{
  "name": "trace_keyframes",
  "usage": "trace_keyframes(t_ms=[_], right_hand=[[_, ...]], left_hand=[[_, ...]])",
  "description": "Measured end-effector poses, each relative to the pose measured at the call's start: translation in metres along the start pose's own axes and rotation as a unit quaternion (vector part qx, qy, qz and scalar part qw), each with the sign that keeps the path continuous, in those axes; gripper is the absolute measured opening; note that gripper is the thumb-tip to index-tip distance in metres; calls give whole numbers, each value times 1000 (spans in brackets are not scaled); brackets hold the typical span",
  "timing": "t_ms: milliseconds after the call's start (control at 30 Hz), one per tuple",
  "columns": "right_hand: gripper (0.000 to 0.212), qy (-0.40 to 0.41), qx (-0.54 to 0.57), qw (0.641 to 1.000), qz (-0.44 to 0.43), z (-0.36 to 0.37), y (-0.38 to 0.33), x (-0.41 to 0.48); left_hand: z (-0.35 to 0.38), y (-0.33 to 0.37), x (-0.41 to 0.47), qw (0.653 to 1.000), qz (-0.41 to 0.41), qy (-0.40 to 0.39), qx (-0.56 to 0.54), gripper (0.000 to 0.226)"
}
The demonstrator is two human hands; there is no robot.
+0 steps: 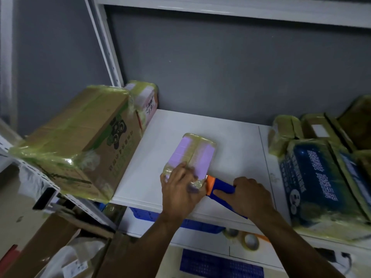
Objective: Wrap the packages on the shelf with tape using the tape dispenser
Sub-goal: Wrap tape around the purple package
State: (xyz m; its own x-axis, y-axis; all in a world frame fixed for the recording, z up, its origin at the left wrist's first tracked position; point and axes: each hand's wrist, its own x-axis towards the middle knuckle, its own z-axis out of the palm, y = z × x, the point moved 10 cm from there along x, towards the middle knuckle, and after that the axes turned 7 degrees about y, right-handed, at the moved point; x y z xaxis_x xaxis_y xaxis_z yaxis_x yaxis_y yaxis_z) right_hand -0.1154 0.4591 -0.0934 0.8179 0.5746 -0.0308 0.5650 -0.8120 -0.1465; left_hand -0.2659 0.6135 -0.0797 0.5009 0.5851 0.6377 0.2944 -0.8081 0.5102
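Observation:
A flat lilac package with yellowish tape bands lies on the white shelf, near its front edge. My left hand presses flat on the package's near end, fingers spread over the tape there. My right hand grips the blue handle of the tape dispenser, whose orange head touches the package's near right corner. The tape roll itself is hidden behind my hands.
A big taped cardboard box stands at the left, a smaller taped parcel behind it. Several taped packages, one blue, crowd the right side. Below the shelf lie spare tape rolls and blue crates.

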Motion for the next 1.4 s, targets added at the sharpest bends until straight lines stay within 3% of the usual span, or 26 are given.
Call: trace_keyframes(t_ms=[200, 467, 600, 733, 1000, 1100, 1233, 1400], right_hand=[[61, 73, -46, 996, -30, -11, -15, -3], [64, 78, -76, 993, -42, -13, 3, 14], [67, 51, 3, 999, -4, -20, 33, 33], [60, 52, 117, 992, 5, -27, 46, 38], [63, 74, 293, 953, 17, -43, 44, 43], [61, 69, 326, 943, 2, -53, 37, 47], [64, 61, 351, 934, -7, -59, 36, 51], [57, 40, 368, 929, -4, -55, 33, 50]], left_hand=[[0, -1, 4, 999, -27, -1, 17, 38], [1, -3, 4, 997, -57, -19, 47, 54], [1, 0, 3, 995, -78, -43, 54, 69], [20, -3, 6, 974, -110, -151, 125, 94], [30, -6, 23, 940, -116, -215, 236, 83], [31, -8, 34, 915, -67, -261, 301, 76], [3, -31, 56, 927, -88, -242, 274, 91], [-6, -26, 59, 957, -125, -198, 168, 65]])
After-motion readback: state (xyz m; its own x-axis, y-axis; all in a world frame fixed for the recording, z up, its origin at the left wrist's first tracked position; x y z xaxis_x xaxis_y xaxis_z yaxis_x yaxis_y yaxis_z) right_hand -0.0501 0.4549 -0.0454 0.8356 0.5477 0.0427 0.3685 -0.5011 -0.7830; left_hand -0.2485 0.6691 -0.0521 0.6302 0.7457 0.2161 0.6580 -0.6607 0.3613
